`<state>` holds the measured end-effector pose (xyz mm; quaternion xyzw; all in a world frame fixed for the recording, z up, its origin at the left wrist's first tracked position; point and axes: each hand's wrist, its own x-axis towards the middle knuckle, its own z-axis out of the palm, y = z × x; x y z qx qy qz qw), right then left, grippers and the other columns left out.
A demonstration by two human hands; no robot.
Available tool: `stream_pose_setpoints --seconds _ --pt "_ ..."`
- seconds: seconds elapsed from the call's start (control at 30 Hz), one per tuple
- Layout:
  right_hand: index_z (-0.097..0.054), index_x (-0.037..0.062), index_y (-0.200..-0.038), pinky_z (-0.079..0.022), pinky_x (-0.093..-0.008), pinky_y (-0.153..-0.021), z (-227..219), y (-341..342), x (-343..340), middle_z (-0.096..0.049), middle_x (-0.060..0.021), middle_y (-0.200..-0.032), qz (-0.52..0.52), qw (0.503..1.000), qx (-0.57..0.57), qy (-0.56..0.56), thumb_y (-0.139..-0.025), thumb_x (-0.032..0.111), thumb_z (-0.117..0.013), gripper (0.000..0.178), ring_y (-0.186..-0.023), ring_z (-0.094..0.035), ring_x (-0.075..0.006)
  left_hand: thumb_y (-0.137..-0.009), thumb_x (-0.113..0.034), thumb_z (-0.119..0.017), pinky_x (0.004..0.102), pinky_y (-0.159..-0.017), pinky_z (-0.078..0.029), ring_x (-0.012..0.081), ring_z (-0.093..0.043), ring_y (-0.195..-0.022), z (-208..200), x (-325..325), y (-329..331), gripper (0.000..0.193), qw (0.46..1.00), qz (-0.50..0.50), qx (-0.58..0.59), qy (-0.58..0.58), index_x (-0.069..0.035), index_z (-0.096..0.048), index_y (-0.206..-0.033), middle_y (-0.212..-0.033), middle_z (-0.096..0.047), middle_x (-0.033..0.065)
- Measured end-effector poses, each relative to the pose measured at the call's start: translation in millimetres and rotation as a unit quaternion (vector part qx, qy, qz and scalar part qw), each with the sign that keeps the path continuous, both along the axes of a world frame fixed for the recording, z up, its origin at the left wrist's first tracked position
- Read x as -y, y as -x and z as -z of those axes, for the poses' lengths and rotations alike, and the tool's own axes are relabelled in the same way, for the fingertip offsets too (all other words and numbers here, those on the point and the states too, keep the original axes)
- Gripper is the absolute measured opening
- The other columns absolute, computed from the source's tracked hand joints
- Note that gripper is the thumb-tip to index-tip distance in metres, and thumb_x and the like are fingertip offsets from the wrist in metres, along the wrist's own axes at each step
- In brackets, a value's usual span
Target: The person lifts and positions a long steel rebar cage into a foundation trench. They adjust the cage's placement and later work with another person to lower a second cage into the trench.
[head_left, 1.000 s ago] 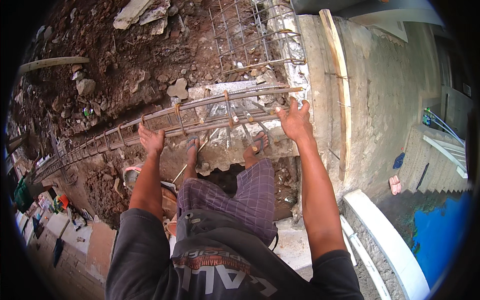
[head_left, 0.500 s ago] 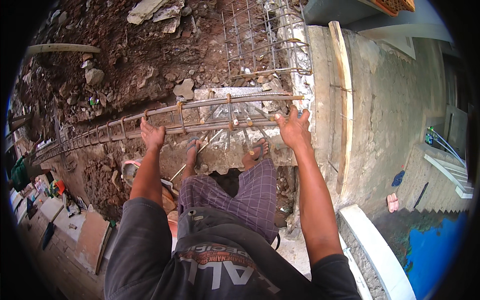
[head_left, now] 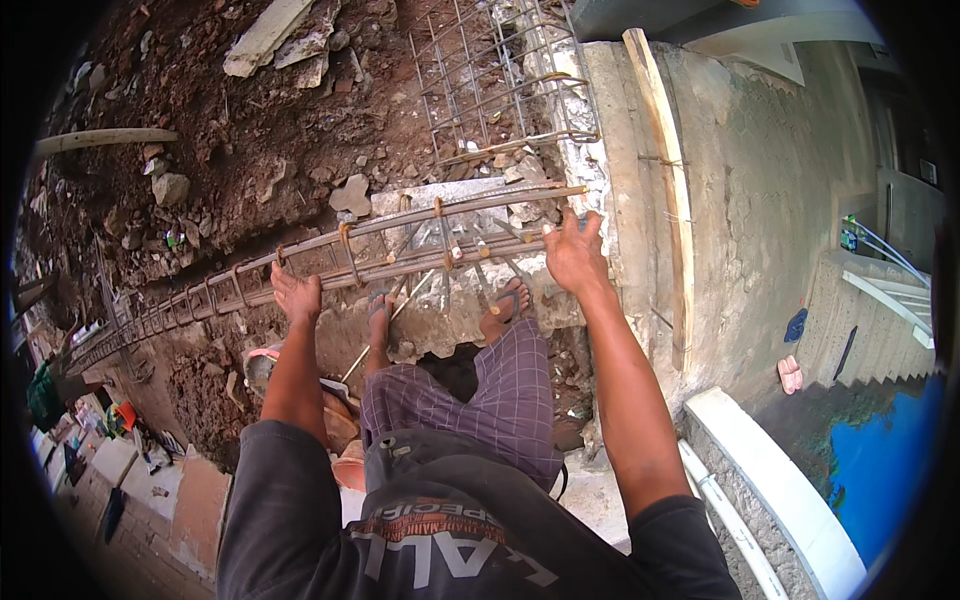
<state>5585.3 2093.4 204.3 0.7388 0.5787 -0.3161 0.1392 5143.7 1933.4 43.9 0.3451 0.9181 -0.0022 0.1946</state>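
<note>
Left of the wooden batten [head_left: 678, 210], a long rebar cage [head_left: 380, 268] runs from the right hand [head_left: 578, 258], at its batten-side end, past the left hand [head_left: 297, 296], farther from the batten. The hands are well apart; whether either grips cannot be told.

Lettering on the dark shirt [head_left: 470, 472] only. Across the chest: big white capitals [head_left: 440, 568], partly lost in folds. Above these, nearer the hem: a row of smaller pale capitals [head_left: 440, 512] and a fine orange-red line of print [head_left: 425, 531], blurred.
</note>
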Motion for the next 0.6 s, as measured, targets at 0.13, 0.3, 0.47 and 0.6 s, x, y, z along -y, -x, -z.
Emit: stream_pose_setpoints --seconds 0.13,0.3,0.47,0.6 --pt "-0.032 0.0053 -0.145 -0.041 -0.0542 -0.101 3 -1 0 -0.023 -0.0298 -0.144 -0.003 1.000 0.007 0.020 -0.099 0.042 -0.040 0.060 -0.127 -0.039 -0.0500 -0.077 -0.033 -0.059 0.0486 -0.116 -0.017 0.0386 -0.021 -0.142 3 1 3 0.095 1.000 0.007 0.000 -0.007 -0.006 -0.006 -0.151 -0.152 -0.018 0.0226" --pt "-0.034 0.0040 -0.144 -0.042 -0.0541 -0.100 -2 3 -1 -0.025 -0.0295 -0.142 0.009 1.000 0.004 0.018 -0.099 0.041 -0.040 0.059 -0.126 -0.040 -0.0504 -0.078 -0.034 -0.059 0.0490 -0.115 -0.020 0.0385 -0.021 -0.142 10 4 9 0.094 1.000 0.005 -0.005 0.003 -0.005 -0.006 -0.151 -0.152 -0.019 0.0222" --pt "-0.037 0.0000 -0.140 -0.043 -0.0526 -0.101 -9 3 -4 -0.023 -0.0285 -0.143 0.024 0.999 -0.018 0.038 -0.099 0.037 -0.043 0.056 -0.130 -0.033 -0.0513 -0.078 -0.033 -0.059 0.0491 -0.115 -0.021 0.0385 -0.022 -0.141 11 4 11 0.094 1.000 0.003 -0.013 -0.003 -0.005 -0.007 -0.151 -0.151 -0.020 0.0221" --pt "-0.034 0.0033 -0.143 -0.042 -0.0525 -0.101 -2 2 -1 -0.024 -0.0294 -0.142 0.010 0.999 -0.012 0.034 -0.099 0.039 -0.041 0.057 -0.125 -0.039 -0.0518 -0.078 -0.032 -0.057 0.0493 -0.114 -0.022 0.0390 -0.024 -0.140 10 3 10 0.091 1.000 0.000 -0.019 0.016 -0.004 -0.009 -0.150 -0.151 -0.020 0.0227"
